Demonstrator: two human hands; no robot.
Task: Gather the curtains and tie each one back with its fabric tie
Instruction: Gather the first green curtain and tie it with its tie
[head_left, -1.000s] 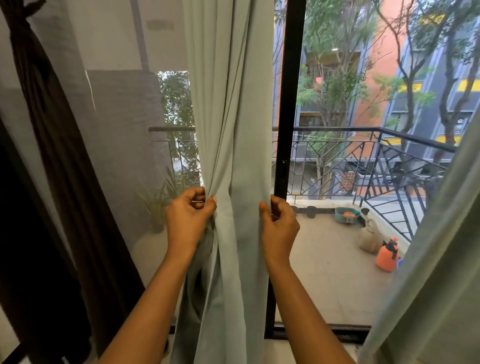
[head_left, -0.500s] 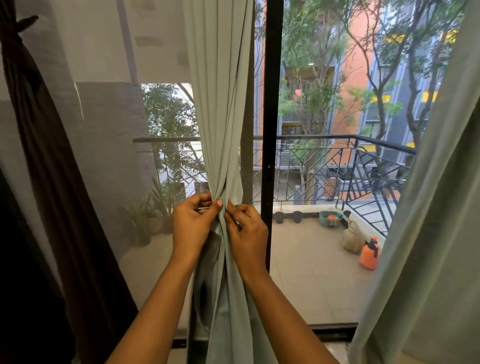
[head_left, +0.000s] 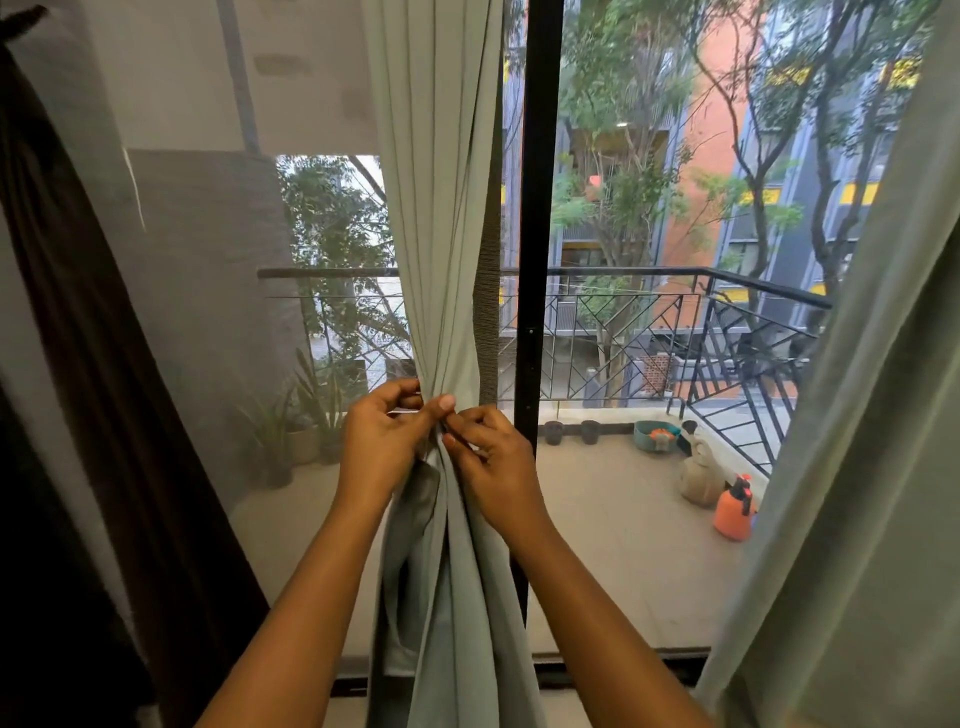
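Observation:
A pale green curtain (head_left: 436, 208) hangs in the middle of the window, bunched into narrow folds at waist height. My left hand (head_left: 382, 441) pinches its left side and my right hand (head_left: 493, 462) pinches its right side, fingertips nearly touching at the gathered point. Below my hands the cloth fans out toward the floor. A second pale green curtain (head_left: 862, 467) hangs loose along the right edge. A dark brown curtain (head_left: 104, 415) hangs at the left, pulled aside. I see no fabric tie.
A black window frame post (head_left: 540, 208) stands just right of the gathered curtain. Beyond the glass lies a balcony with a black railing (head_left: 727, 322), potted plants (head_left: 291, 431), and an orange spray bottle (head_left: 733, 509).
My right hand has moved left from the curtain's right edge to meet my left hand, squeezing the cloth into a tight bunch. The camera view shifted slightly right.

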